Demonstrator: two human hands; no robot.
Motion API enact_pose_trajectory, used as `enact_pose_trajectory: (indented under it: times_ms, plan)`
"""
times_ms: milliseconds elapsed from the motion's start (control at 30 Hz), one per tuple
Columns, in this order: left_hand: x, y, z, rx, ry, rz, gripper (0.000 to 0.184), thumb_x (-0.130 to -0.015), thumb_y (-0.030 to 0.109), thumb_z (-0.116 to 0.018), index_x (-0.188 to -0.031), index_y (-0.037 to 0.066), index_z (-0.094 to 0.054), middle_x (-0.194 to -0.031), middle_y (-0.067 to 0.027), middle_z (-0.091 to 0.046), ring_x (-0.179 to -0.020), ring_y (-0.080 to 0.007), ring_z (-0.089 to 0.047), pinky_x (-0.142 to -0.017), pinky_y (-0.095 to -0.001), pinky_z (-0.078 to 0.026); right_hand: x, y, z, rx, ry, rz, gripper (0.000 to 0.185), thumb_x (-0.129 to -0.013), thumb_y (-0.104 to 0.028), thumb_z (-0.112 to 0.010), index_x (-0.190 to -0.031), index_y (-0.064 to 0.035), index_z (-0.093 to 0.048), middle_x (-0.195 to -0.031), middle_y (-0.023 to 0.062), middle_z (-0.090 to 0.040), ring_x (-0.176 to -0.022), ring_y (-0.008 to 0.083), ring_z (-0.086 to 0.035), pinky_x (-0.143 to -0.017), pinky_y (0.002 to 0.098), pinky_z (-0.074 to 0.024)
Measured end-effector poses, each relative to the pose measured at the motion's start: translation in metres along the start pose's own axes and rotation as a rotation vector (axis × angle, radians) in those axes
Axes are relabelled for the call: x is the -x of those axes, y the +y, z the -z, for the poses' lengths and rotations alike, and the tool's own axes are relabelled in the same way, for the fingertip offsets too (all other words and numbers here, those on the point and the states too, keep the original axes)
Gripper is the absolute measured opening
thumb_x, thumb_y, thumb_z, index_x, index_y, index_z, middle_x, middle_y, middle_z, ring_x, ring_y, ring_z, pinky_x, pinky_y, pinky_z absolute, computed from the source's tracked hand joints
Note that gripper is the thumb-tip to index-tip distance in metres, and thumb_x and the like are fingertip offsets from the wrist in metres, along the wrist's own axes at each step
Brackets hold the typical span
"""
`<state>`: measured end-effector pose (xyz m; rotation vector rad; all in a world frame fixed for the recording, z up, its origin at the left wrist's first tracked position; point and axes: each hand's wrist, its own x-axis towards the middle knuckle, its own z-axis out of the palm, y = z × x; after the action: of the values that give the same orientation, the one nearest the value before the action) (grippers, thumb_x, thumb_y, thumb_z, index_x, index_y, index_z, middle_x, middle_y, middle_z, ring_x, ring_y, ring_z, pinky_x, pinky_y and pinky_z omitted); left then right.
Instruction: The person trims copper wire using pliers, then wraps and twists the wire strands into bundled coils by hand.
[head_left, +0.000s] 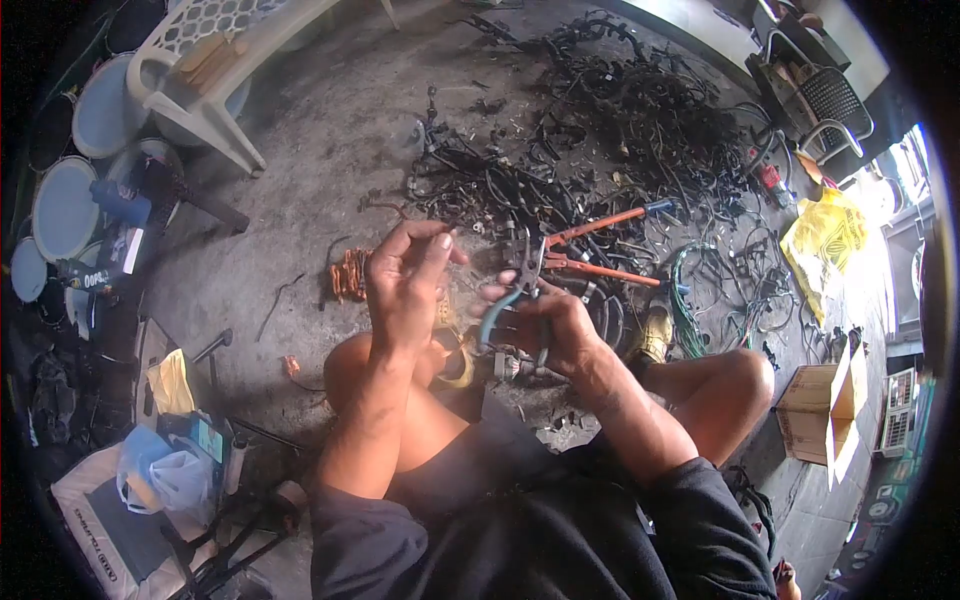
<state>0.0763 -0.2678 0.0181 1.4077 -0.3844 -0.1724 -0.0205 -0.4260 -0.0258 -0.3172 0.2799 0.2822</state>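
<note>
My left hand (403, 285) is raised in front of me, thumb and fingers pinched together. A thin reddish-brown wire (385, 206) seems to run out from its fingertips; the grip itself is partly hidden. In my right hand (565, 325) is a pair of pliers (530, 283) with teal handles, jaws pointing away from me and apart. Beyond the pliers lie bolt cutters (600, 268) with orange handles, on the floor. A bundle of copper-coloured wire (350, 275) rests on the concrete to the left of my left hand.
A large heap of black wiring harness (640, 110) spreads over the floor ahead. Green wires (685, 300) and a yellow bag (822, 245) lie to the right, near a cardboard box (808, 410). A white plastic chair (225, 125) stands at upper left, a blue plastic bag (170, 470) at lower left.
</note>
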Motion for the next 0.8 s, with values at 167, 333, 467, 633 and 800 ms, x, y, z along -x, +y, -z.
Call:
enact_pose_trajectory:
  times_ms: [167, 333, 467, 633, 800]
  plan:
    - [-0.006, 0.008, 0.015, 0.407, 0.011, 0.408, 0.008, -0.091, 0.011, -0.054, -0.094, 0.004, -0.058, -0.074, -0.0043, -0.056, -0.046, -0.0027, -0.033, -0.040, -0.0177, -0.024, -0.001, -0.005, 0.034, 1.260, 0.228, 0.109, 0.064, -0.068, 0.000, -0.057, -0.129, -0.0093, -0.040, -0.096, 0.0175, -0.060, -0.088, 0.0298, -0.060, -0.075, 0.0345, -0.0479]
    - [-0.010, 0.006, 0.022, 0.607, 0.045, 0.596, 0.010, -0.091, 0.012, -0.054, -0.094, 0.004, -0.058, -0.071, -0.0014, -0.054, -0.044, -0.0030, -0.030, -0.039, -0.0178, -0.022, 0.016, -0.025, 0.004, 1.936, 0.500, 0.199, 0.029, -0.072, -0.006, -0.056, -0.099, 0.0040, -0.054, -0.081, 0.0199, -0.064, -0.075, 0.0321, -0.064, -0.069, 0.0420, -0.0478]
    - [-0.011, 0.004, 0.022, 0.639, 0.019, 0.613, 0.010, -0.091, 0.013, -0.055, -0.093, 0.004, -0.059, -0.070, -0.0013, -0.054, -0.043, -0.0032, -0.030, -0.039, -0.0178, -0.022, 0.018, -0.029, 0.010, 1.350, 0.312, -0.001, 0.043, -0.067, -0.001, -0.050, -0.109, 0.0019, -0.058, -0.090, 0.0126, -0.065, -0.087, 0.0225, -0.061, -0.079, 0.0345, -0.0459]
    - [-0.009, 0.009, 0.013, 0.562, 0.022, 0.630, 0.010, -0.091, 0.014, -0.054, -0.092, 0.004, -0.059, -0.068, -0.0013, -0.055, -0.043, -0.0035, -0.029, -0.039, -0.0182, -0.023, 0.015, -0.009, -0.016, 1.211, 0.053, 0.452, 0.054, -0.062, 0.009, -0.039, -0.112, 0.0010, -0.058, -0.124, 0.0138, -0.055, -0.120, 0.0195, -0.047, -0.100, 0.0302, -0.0361]
    - [-0.008, 0.009, 0.011, 0.528, -0.018, 0.624, 0.010, -0.090, 0.014, -0.054, -0.092, 0.004, -0.058, -0.068, -0.0015, -0.054, -0.042, -0.0040, -0.029, -0.040, -0.0184, -0.024, 0.006, -0.013, -0.033, 1.611, 0.103, 0.784, 0.045, -0.066, 0.009, -0.039, -0.104, 0.0005, -0.060, -0.117, 0.0150, -0.058, -0.107, 0.0226, -0.056, -0.091, 0.0338, -0.0435]
